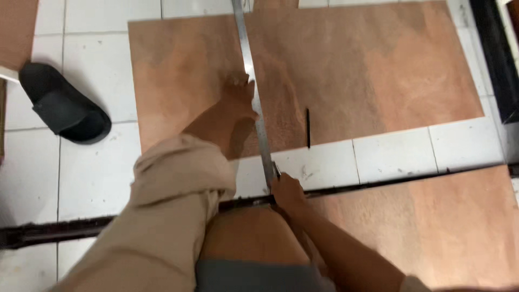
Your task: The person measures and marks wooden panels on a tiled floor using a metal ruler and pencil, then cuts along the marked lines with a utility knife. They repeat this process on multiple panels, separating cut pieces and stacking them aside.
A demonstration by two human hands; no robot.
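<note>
A long metal straightedge (254, 92) lies across a reddish-brown plywood sheet (378, 70) on the tiled floor, running from the top edge down past the sheet's near edge. My left hand (235, 105) presses flat on the sheet, fingertips against the straightedge's left side. My right hand (286, 193) is closed around the near end of the straightedge, just off the sheet above a dark floor groove. A black pencil (308, 128) lies loose on the sheet to the right of the straightedge. My bare knee (254, 235) is below my hands.
A second plywood sheet (432, 221) lies at the lower right. A black slipper (62, 105) rests on the white tiles at the left. A dark groove (54, 230) crosses the floor. A dark strip (494, 48) runs along the right edge.
</note>
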